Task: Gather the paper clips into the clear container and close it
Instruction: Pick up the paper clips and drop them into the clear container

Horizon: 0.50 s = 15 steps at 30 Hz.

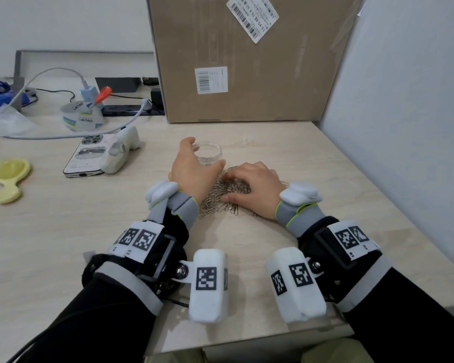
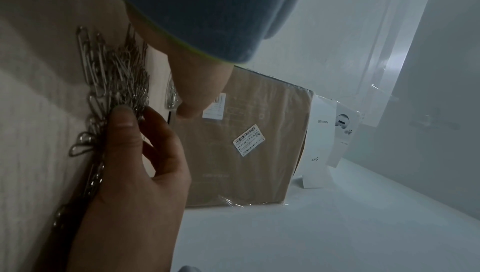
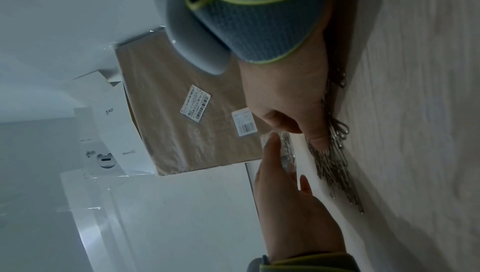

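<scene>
A heap of silver paper clips [image 1: 220, 195] lies on the pale wooden table [image 1: 312, 158], between my two hands. Just behind it stands the small round clear container [image 1: 210, 151], open at the top, with some clips inside [image 2: 171, 95]. My left hand [image 1: 194, 166] curves round the container's left and near side, thumb towards the heap. My right hand [image 1: 249, 182] sits on the heap with its fingers curled into the clips and the thumb [image 2: 124, 118] pressed against them. The right wrist view shows the right hand [image 3: 291, 102] on the clips [image 3: 335, 165] and the left hand [image 3: 283, 194] at the container [image 3: 288, 153].
A tall cardboard box [image 1: 247, 61] stands right behind the container. A grey wall [image 1: 404, 127] runs along the table's right side. At the left lie a phone [image 1: 89, 155], a white gadget [image 1: 121, 150], a yellow brush [image 1: 9, 179], a tape roll [image 1: 81, 116] and cables.
</scene>
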### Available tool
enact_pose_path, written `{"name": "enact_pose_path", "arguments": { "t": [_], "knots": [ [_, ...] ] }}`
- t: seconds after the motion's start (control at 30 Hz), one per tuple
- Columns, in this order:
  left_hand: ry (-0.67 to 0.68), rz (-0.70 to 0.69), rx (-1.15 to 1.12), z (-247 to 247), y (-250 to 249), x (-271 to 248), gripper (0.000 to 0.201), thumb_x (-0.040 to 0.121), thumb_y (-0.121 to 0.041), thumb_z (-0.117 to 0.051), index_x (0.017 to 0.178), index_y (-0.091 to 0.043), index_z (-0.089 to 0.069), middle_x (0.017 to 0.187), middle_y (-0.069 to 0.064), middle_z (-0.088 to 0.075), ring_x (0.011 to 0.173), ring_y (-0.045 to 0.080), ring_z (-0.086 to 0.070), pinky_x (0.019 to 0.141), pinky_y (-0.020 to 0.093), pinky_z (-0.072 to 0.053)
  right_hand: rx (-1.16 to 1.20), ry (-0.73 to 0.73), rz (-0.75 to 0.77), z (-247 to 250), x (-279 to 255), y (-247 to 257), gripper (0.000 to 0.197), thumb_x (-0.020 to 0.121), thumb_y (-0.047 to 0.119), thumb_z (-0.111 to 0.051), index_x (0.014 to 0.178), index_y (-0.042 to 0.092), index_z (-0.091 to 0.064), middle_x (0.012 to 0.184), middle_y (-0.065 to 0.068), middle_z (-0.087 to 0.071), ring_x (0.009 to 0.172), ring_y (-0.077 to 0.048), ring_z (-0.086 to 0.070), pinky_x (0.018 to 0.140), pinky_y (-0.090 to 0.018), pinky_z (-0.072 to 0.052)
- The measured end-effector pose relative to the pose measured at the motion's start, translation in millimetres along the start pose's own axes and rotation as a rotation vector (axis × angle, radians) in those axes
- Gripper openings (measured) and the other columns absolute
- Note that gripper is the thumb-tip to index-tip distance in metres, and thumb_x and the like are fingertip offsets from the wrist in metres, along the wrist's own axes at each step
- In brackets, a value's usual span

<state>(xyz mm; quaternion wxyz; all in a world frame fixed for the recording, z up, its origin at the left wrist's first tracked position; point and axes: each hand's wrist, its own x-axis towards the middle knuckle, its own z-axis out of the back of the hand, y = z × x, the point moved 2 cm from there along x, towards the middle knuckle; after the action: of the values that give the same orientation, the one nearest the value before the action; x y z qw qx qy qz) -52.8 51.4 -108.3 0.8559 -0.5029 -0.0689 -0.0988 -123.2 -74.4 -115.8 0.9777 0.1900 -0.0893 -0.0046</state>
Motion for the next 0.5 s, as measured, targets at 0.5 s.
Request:
{"name": "enact_pose_path", "arguments": {
  "t": [0.5],
  "knots": [
    [0.023, -0.038, -0.002, -2.1, 3.2, 0.0, 0.074, 0.075, -0.033, -0.073, 0.138, -0.020, -0.036, 0.134, -0.002, -0.054, 0.121, 0.020, -0.051, 0.098, 0.030, -0.039, 0.182, -0.144, -0.013, 5.7, 5.2, -8.9, 0.011, 0.077, 0.017, -0.069, 0.088, 0.020, -0.070, 0.077, 0.013, -0.056, 0.075, -0.009, -0.051, 0.074, -0.028, -0.044]
  ]
}}
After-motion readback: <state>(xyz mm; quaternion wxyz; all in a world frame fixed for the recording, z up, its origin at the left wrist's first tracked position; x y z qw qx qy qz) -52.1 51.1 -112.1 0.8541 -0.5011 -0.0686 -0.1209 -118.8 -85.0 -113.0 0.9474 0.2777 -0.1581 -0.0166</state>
